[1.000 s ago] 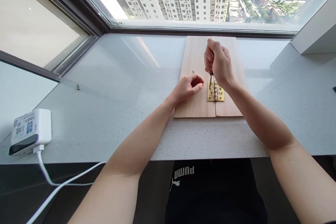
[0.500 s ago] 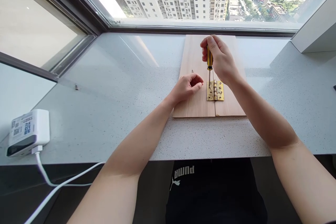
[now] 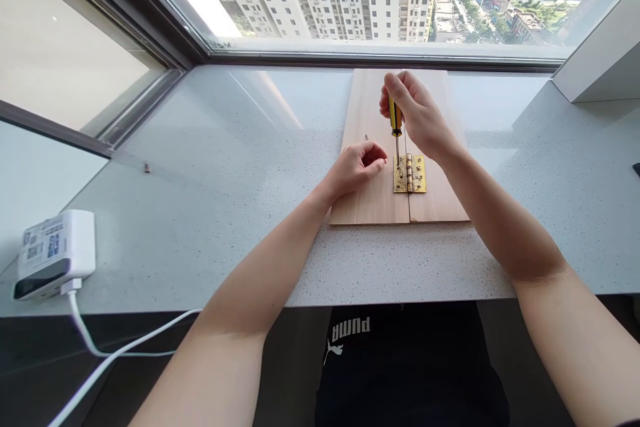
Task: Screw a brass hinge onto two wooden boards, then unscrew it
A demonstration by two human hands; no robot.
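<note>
My right hand (image 3: 417, 110) is wrapped round the yellow and black handle of a screwdriver (image 3: 395, 121). Its shaft points down, and the tip meets the left leaf of a brass hinge (image 3: 409, 175) near an upper hole. The hinge spans the seam between two light wooden boards (image 3: 367, 207), its right leaf carrying screws. My left hand (image 3: 357, 165) rests on the left board beside the hinge, fingers curled and fingertips near the thumb; whatever they may hold is hidden. Just behind that hand a small screw (image 3: 367, 137) shows on the board.
The boards lie on a speckled white countertop (image 3: 225, 213) below a window. At the left stands a white device (image 3: 57, 250) with a white cable (image 3: 120, 350). A small brownish piece (image 3: 147, 167) sits at the left. A white box-like block (image 3: 600, 53) stands at the back right.
My right hand and the screwdriver handle have shifted slightly left and down, tilting the handle, while the tip stays at the hinge's left leaf. My left hand has stayed in place.
</note>
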